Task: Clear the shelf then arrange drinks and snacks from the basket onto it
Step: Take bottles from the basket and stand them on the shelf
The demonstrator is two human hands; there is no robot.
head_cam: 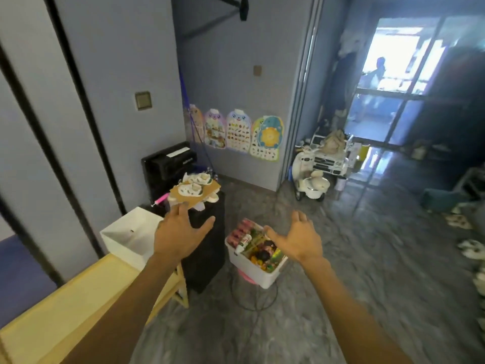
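Grey marble floor [341, 258] fills the frame. Left hand [178, 235] and right hand [299, 240] reach forward, fingers spread and empty, above the white basket [258, 274] at centre.

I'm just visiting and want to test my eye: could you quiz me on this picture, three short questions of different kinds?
1. True or false: the white basket holds drinks and snacks.
2. What lies on the cardboard sheet? A) small white shoes B) cups C) books
3. Fill in: both hands, left hand and right hand, are open and hold ____.

Key: 1 true; 2 A; 3 nothing
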